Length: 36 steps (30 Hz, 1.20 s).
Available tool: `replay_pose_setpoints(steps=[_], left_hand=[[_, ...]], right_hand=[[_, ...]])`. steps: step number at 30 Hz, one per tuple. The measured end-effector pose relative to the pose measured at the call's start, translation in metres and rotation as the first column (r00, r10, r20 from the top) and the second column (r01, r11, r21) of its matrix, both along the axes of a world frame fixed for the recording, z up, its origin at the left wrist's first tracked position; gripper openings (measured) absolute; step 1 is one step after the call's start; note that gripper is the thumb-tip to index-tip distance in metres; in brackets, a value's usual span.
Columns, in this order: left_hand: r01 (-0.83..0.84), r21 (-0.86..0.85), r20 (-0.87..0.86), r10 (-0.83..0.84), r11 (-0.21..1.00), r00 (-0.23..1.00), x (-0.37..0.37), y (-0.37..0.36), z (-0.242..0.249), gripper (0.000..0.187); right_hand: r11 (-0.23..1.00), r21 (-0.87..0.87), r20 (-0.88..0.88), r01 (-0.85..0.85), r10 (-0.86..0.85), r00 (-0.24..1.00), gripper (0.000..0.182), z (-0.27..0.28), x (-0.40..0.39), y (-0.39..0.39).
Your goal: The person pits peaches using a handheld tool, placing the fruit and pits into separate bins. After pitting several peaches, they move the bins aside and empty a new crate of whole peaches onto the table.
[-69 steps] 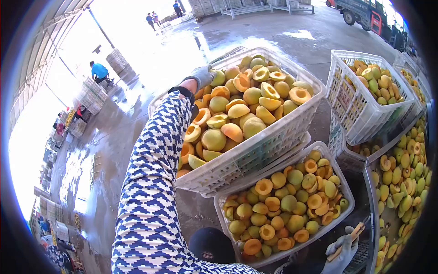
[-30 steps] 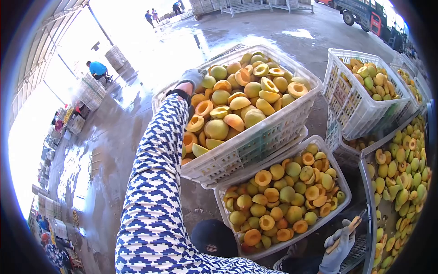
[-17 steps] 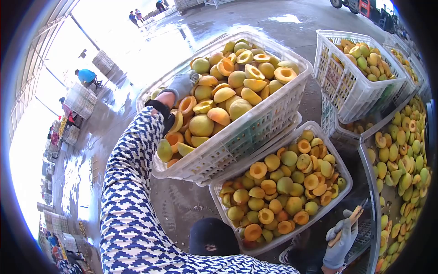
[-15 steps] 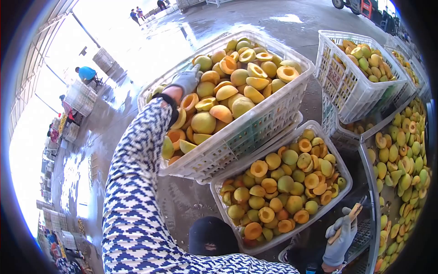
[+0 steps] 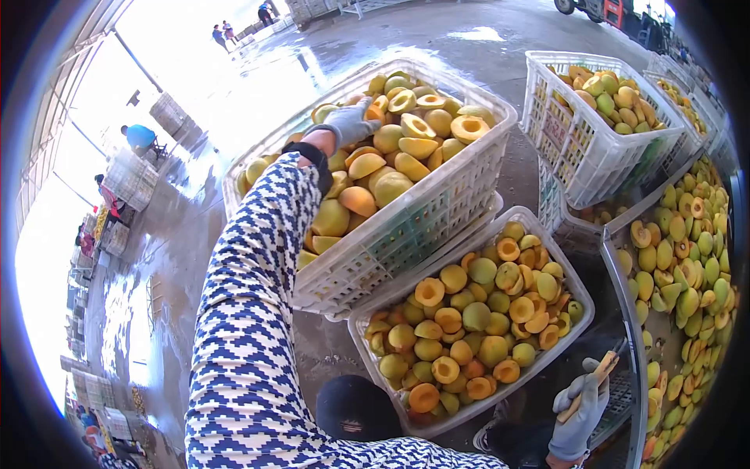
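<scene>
My left hand (image 5: 349, 125), in a grey glove, reaches into a heaped white plastic crate (image 5: 414, 223) of yellow peaches. Its fingers are spread over the fruit and touch an orange peach half (image 5: 375, 115); no firm grip on it shows. Many of the peaches are cut in half with hollow centres. Low on the right, my right hand (image 5: 580, 410), also gloved, is closed around a wooden-handled tool (image 5: 603, 366) with a thin metal tip. Between the hands lies a lower crate (image 5: 587, 309) of whole and halved peaches.
A metal-edged table (image 5: 625, 301) at the right carries many peach halves (image 5: 687, 273). Behind it stand stacked crates of fruit (image 5: 578, 148). My dark-clad knee (image 5: 358, 408) is below the lower crate. People and crate stacks (image 5: 134, 176) line the left; a vehicle (image 5: 609, 12) stands far back.
My left hand has moved right and slightly away across the heap, onto the orange peach half. The view has shifted slightly. My right hand keeps the tool in about the same place.
</scene>
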<state>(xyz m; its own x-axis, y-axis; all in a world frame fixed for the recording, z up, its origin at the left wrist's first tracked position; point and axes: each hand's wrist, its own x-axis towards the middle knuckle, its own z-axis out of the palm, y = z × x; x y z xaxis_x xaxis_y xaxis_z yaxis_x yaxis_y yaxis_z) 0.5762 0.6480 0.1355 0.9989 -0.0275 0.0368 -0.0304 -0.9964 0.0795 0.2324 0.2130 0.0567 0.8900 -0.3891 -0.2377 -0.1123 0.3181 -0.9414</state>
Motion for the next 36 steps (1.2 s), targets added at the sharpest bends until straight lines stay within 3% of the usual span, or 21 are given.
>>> replay_pose_setpoints(steps=[2, 3, 6, 7, 8, 10, 14, 15, 16, 18, 19, 20, 22, 23, 24, 28, 30, 31, 32, 34, 36], left_hand=[[0.128, -0.014, 0.011, -0.128, 0.992, 0.992, 0.000, -0.002, 0.007, 0.055], [0.256, -0.130, 0.028, -0.254, 0.958, 0.967, -0.001, -0.010, 0.007, 0.050], [0.437, -0.073, 0.097, -0.430, 0.896, 0.898, -0.003, -0.020, -0.005, 0.053], [0.312, -0.171, 0.074, -0.303, 0.935, 0.950, -0.008, -0.021, -0.004, 0.063], [0.317, -0.174, 0.079, -0.308, 0.932, 0.948, -0.010, -0.022, -0.005, 0.063], [0.142, 0.027, -0.089, -0.139, 0.989, 0.986, -0.018, -0.016, -0.014, 0.072], [0.088, 0.009, -0.210, -0.084, 0.996, 0.974, -0.004, -0.016, -0.012, 0.072], [0.324, -0.025, -0.354, -0.312, 0.946, 0.882, 0.018, 0.003, -0.013, 0.072], [0.131, -0.111, -0.231, -0.154, 0.985, 0.961, 0.029, 0.003, -0.021, 0.072], [0.188, -0.142, -0.055, -0.197, 0.972, 0.979, 0.061, 0.030, -0.030, 0.070], [0.149, -0.048, 0.026, -0.148, 0.988, 0.989, 0.016, -0.007, 0.005, 0.070], [0.179, -0.090, 0.013, -0.178, 0.980, 0.984, -0.006, -0.034, 0.023, 0.072], [0.182, 0.081, -0.057, -0.178, 0.980, 0.982, 0.008, -0.044, -0.013, 0.074], [0.114, 0.068, -0.187, -0.099, 0.991, 0.977, -0.035, -0.079, 0.006, 0.070], [0.166, 0.037, -0.053, -0.164, 0.985, 0.985, -0.023, -0.067, -0.014, 0.069], [0.044, 0.012, -0.007, -0.044, 0.999, 0.999, -0.020, -0.071, -0.008, 0.055], [0.201, 0.131, -0.087, -0.191, 0.971, 0.978, 0.022, -0.041, -0.046, 0.054], [0.337, 0.238, -0.206, -0.291, 0.911, 0.934, -0.007, -0.054, -0.025, 0.059], [0.129, 0.068, -0.202, -0.113, 0.989, 0.973, -0.022, -0.065, -0.015, 0.071], [0.110, -0.024, -0.191, -0.112, 0.994, 0.975, -0.029, -0.068, -0.013, 0.072], [0.148, -0.024, -0.180, -0.150, 0.989, 0.972, -0.024, -0.061, -0.010, 0.072]], right_hand=[[1.000, -0.019, 0.023, 0.015, -0.014, 1.000, 0.024, 0.001, 0.000, 0.000], [1.000, -0.010, 0.016, 0.020, -0.020, 1.000, 0.024, -0.002, 0.001, -0.002], [0.999, 0.052, 0.007, 0.011, -0.011, 1.000, 0.025, -0.008, 0.002, -0.008], [0.998, 0.054, 0.015, 0.008, -0.009, 1.000, 0.025, -0.007, 0.004, -0.007], [0.998, 0.056, 0.025, 0.008, -0.010, 1.000, 0.026, -0.005, 0.006, -0.006], [0.999, 0.048, 0.034, -0.009, 0.007, 0.999, 0.026, -0.002, 0.006, -0.006], [0.999, 0.038, 0.073, -0.025, 0.022, 0.997, 0.026, -0.001, 0.004, -0.006], [0.997, 0.079, 0.083, -0.020, 0.013, 0.996, 0.026, -0.002, 0.002, -0.010], [0.993, 0.117, 0.084, -0.020, 0.010, 0.996, 0.026, -0.001, 0.000, -0.014], [0.988, 0.151, 0.074, -0.020, 0.009, 0.997, 0.025, 0.007, -0.006, -0.019], [0.992, 0.128, 0.072, 0.000, -0.010, 0.997, 0.025, 0.011, -0.009, -0.018], [0.994, 0.107, 0.066, 0.020, -0.027, 0.997, 0.026, 0.012, -0.013, -0.017], [0.997, 0.079, 0.060, 0.008, -0.013, 0.998, 0.027, 0.011, -0.013, -0.019], [0.993, 0.121, 0.050, -0.001, -0.005, 0.999, 0.027, 0.012, -0.013, -0.020], [0.987, 0.163, 0.037, -0.005, -0.001, 0.999, 0.027, 0.011, -0.013, -0.022], [0.995, 0.098, 0.055, 0.022, -0.028, 0.998, 0.026, 0.016, -0.015, -0.015], [0.987, 0.159, 0.025, 0.003, -0.007, 1.000, 0.025, 0.016, -0.017, -0.016], [0.988, 0.157, 0.031, 0.007, -0.011, 0.999, 0.026, 0.020, -0.018, -0.018], [0.985, 0.170, 0.032, 0.018, -0.024, 0.999, 0.026, 0.018, -0.020, -0.019], [0.997, 0.074, 0.056, 0.011, -0.016, 0.998, 0.029, 0.013, -0.019, -0.020], [0.992, 0.117, 0.080, -0.036, 0.027, 0.996, 0.028, 0.014, -0.017, -0.019]])
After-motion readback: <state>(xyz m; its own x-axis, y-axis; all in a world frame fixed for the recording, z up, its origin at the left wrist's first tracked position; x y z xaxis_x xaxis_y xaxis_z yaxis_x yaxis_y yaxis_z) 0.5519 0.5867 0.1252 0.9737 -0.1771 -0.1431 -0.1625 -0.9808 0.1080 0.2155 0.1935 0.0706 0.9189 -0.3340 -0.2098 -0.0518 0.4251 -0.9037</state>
